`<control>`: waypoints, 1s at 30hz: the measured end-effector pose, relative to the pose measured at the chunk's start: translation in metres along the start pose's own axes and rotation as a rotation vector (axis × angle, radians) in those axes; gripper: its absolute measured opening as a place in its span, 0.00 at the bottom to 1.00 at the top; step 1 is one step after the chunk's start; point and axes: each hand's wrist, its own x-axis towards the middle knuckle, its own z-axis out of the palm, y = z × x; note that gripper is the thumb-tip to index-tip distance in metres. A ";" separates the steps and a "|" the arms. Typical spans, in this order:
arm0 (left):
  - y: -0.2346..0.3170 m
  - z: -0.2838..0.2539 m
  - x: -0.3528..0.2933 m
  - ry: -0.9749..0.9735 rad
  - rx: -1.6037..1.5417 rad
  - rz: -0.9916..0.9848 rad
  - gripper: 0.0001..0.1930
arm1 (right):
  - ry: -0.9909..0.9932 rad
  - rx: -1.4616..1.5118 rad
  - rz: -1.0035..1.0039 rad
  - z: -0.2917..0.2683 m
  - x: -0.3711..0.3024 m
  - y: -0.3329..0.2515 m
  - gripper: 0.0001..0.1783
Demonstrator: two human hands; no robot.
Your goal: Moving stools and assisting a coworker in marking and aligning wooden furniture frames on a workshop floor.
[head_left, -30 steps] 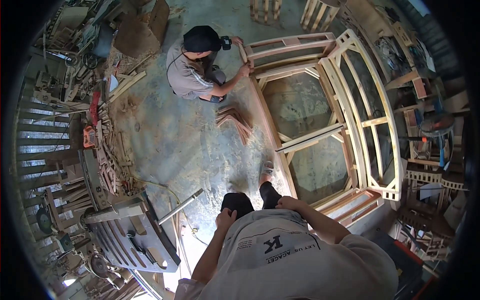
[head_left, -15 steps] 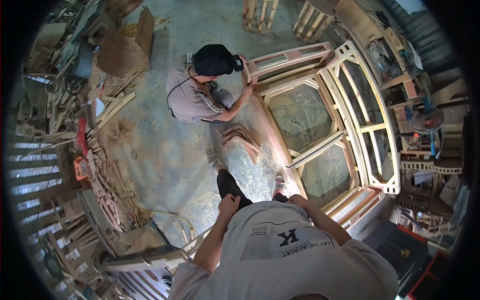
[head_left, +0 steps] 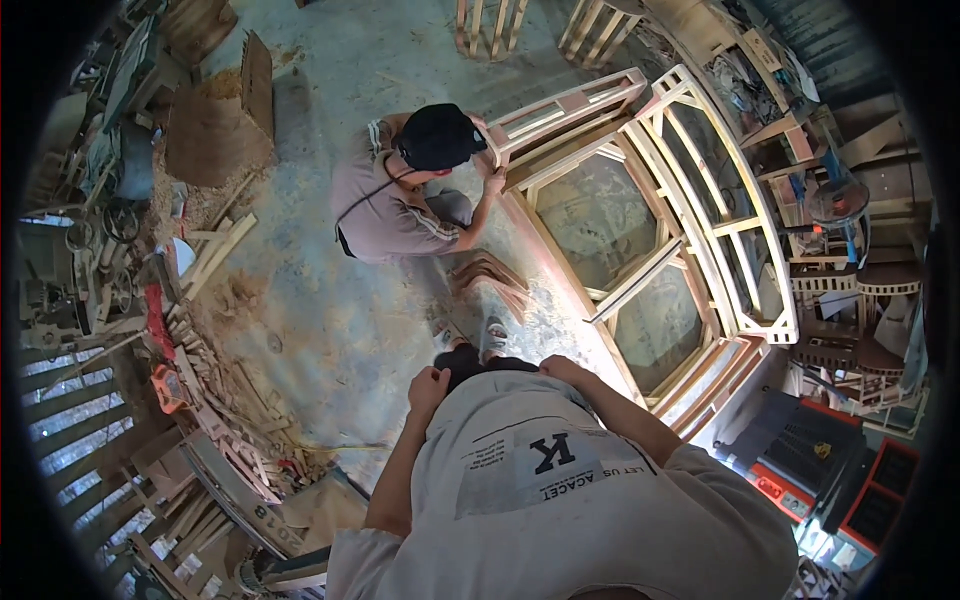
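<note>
Beside the hem of my light shirt (head_left: 500, 420), my left hand (head_left: 429, 388) is closed, its fingers curled at my dark trousers (head_left: 462, 365). My right hand (head_left: 563, 371) is closed too, at the other side of the trousers; its fingertips are hidden. What either hand holds, if anything, does not show. To the right of my feet lies a large wooden frame (head_left: 640, 270) with crossbars and a slatted, curved side. At its far left corner crouches a person in a dark cap (head_left: 440, 137), with their hands on the frame.
Several curved wood strips (head_left: 490, 280) lie on the floor between me and the crouching person. Scrap wood (head_left: 215, 375) is heaped along the left. A black and orange machine (head_left: 800, 450) stands at the lower right, near a fan (head_left: 838, 203). Slatted stools (head_left: 595, 30) stand at the far side.
My feet have come closer together, and my hands have shifted left in the view. The crouching person keeps their place at the frame's corner. More of the machine shows at the lower right.
</note>
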 end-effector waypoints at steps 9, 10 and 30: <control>-0.027 -0.100 0.065 0.117 0.050 -0.003 0.19 | 0.059 0.039 -0.004 -0.011 0.068 -0.072 0.20; -0.034 -0.111 0.077 0.079 0.107 0.005 0.18 | 0.053 0.024 0.015 -0.011 0.080 -0.083 0.20; -0.269 -0.499 0.295 -0.110 0.079 -0.200 0.18 | -0.149 0.017 -0.136 -0.087 0.428 -0.598 0.17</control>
